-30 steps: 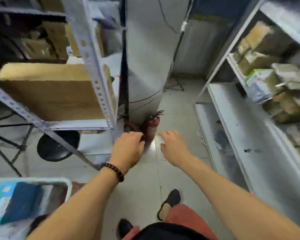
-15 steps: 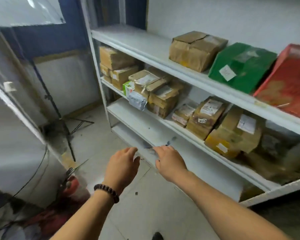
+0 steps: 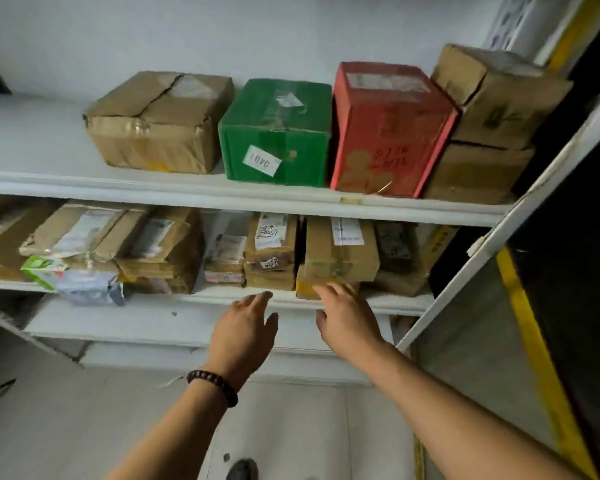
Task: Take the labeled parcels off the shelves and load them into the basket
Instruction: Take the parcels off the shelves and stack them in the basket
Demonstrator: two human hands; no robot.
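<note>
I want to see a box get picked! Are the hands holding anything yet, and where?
Nothing is held yet. The left hand and right hand are open, stretched toward the brown cardboard parcel with a white label.

Labeled parcels (image 3: 340,251) stacked on white shelves (image 3: 222,195).

Your left hand (image 3: 245,332) and right hand (image 3: 347,320) reach, fingers loose, toward the middle shelf (image 3: 187,297). Labeled brown parcel (image 3: 340,251) just at twelve o'clock of your right hand, green box (image 3: 276,133) higher at eleven.
</note>
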